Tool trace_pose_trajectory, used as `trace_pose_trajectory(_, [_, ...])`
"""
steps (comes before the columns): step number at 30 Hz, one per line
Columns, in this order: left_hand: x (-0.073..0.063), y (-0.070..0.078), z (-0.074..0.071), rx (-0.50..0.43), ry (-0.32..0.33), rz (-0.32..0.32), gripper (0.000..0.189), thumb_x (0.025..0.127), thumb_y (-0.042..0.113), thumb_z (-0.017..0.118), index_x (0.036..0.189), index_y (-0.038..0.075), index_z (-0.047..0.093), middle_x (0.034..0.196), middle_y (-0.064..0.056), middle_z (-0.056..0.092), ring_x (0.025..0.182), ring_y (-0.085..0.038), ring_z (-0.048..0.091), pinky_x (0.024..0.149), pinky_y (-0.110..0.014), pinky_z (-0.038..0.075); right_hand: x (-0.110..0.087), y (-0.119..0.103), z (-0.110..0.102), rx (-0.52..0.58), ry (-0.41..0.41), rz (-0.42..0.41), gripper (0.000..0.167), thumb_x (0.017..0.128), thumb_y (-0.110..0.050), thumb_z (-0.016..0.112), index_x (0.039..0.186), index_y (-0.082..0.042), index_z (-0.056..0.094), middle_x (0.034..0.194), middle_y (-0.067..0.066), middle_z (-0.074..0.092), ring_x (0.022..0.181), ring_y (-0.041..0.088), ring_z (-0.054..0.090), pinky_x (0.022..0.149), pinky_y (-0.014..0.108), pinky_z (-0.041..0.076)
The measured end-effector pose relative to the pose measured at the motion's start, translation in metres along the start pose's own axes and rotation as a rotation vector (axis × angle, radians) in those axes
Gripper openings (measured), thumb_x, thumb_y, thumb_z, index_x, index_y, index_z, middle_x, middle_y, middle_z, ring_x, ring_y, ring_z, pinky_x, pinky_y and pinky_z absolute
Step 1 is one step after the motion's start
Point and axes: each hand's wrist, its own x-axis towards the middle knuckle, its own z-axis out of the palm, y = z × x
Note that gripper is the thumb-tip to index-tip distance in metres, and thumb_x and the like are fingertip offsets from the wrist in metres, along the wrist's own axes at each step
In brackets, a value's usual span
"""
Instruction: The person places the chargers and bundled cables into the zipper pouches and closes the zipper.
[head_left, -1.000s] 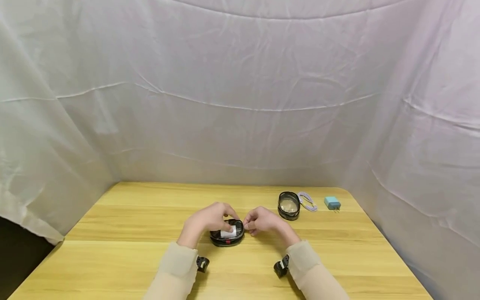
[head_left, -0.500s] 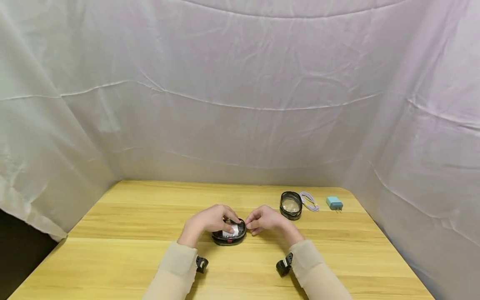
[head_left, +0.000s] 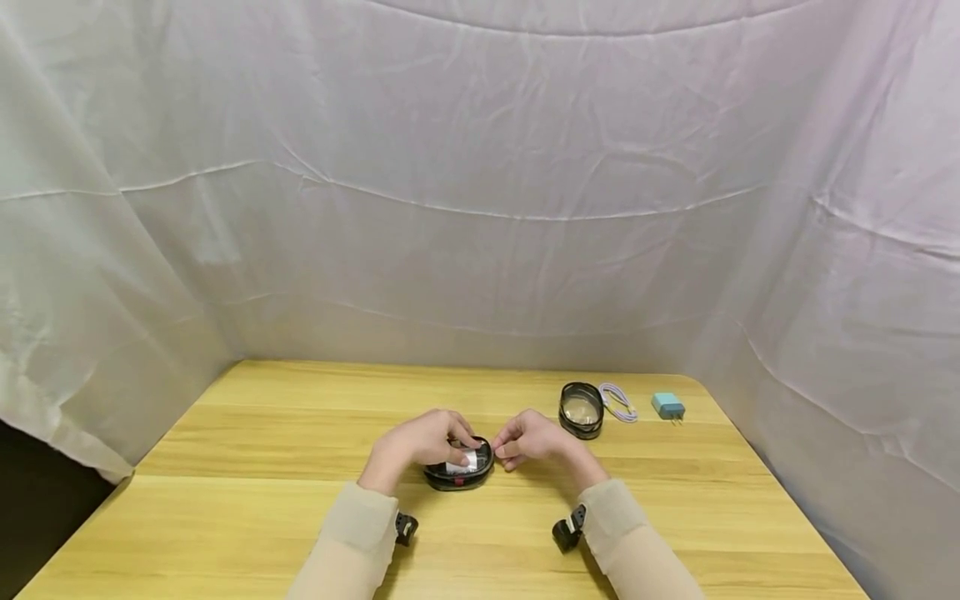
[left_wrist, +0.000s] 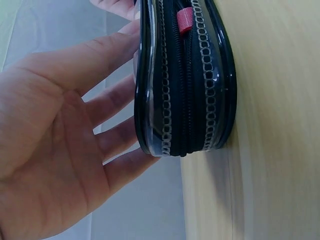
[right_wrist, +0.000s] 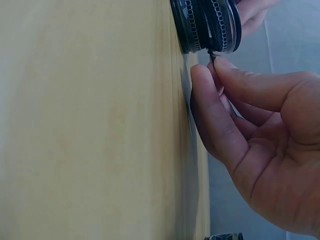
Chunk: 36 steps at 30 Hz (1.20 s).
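Note:
On the wooden table lies a small oval clear pouch (head_left: 480, 477) with black trim and a zip round its side. A white piece shows through its clear top. My left hand (head_left: 423, 437) holds the pouch from above, its thumb on the clear top and the other fingers at the far side. In the left wrist view a red tab (left_wrist: 185, 20) crosses the zip band. My right hand (head_left: 536, 437) is at the pouch's right end, thumb and forefinger pinching the black zip pull (right_wrist: 212, 56). The fingertips partly hide the pull.
Behind my right hand stands a second clear pouch (head_left: 581, 430) with black trim. Beside it lies a coiled lilac cable (head_left: 617, 403), and further right a blue charger plug (head_left: 667, 406). Pale cloth (head_left: 480, 283) hangs behind the table (head_left: 300, 533) and on both sides.
The head view has shifted slightly. Both hands keep nearly the same hold on the pouch and its zip pull.

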Motion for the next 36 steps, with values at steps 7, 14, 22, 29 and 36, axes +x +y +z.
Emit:
trace_pose_trajectory(7, [-0.0012, 0.0018, 0.0014, 0.013, 0.013, -0.016, 0.023, 0.090, 0.009, 0.081, 0.113, 0.008, 0.081, 0.126, -0.010, 0.069, 0.121, -0.032, 0.062, 0.107, -0.049, 0.049, -0.0031, -0.0017, -0.0018, -0.048, -0.022, -0.001, 0.008, 0.095, 0.008, 0.068, 0.100, 0.012, 0.072, 0.085, 0.013, 0.073, 0.072, 0.017, 0.071, 0.075, 0.036, 0.064])
trace_pose_trajectory(14, [-0.0022, 0.0007, 0.0008, 0.025, 0.018, -0.016, 0.024, 0.089, 0.010, 0.081, 0.113, 0.006, 0.081, 0.126, -0.010, 0.069, 0.120, -0.032, 0.062, 0.107, -0.050, 0.049, -0.0027, 0.0000, -0.0030, -0.042, -0.043, 0.002, 0.008, 0.095, 0.008, 0.068, 0.099, 0.011, 0.073, 0.083, 0.011, 0.073, 0.071, 0.016, 0.070, 0.075, 0.035, 0.064])
trace_pose_trajectory(22, [-0.0023, 0.0007, -0.0031, 0.011, 0.021, -0.038, 0.027, 0.087, 0.017, 0.085, 0.113, 0.008, 0.081, 0.122, -0.008, 0.071, 0.117, -0.030, 0.064, 0.103, -0.047, 0.052, -0.0021, 0.0009, -0.0014, -0.023, 0.016, 0.003, 0.010, 0.095, 0.008, 0.067, 0.102, 0.012, 0.072, 0.087, 0.013, 0.073, 0.071, 0.016, 0.070, 0.076, 0.034, 0.064])
trace_pose_trajectory(29, [-0.0054, 0.0056, -0.0065, 0.010, 0.032, -0.082, 0.029, 0.083, 0.018, 0.088, 0.111, 0.010, 0.081, 0.121, -0.008, 0.074, 0.116, -0.029, 0.066, 0.100, -0.045, 0.054, -0.0013, -0.0020, 0.0009, 0.000, 0.063, -0.004, 0.010, 0.095, 0.010, 0.066, 0.102, 0.014, 0.071, 0.088, 0.015, 0.073, 0.071, 0.016, 0.070, 0.076, 0.035, 0.064])
trace_pose_trajectory(36, [-0.0061, 0.0081, -0.0045, -0.009, 0.007, -0.047, 0.049, 0.083, 0.011, 0.087, 0.130, 0.008, 0.072, 0.134, -0.009, 0.069, 0.124, -0.033, 0.064, 0.103, -0.048, 0.054, -0.0013, -0.0031, 0.0042, -0.011, 0.076, -0.008, 0.010, 0.095, 0.010, 0.066, 0.102, 0.013, 0.071, 0.090, 0.016, 0.073, 0.072, 0.018, 0.070, 0.076, 0.035, 0.064])
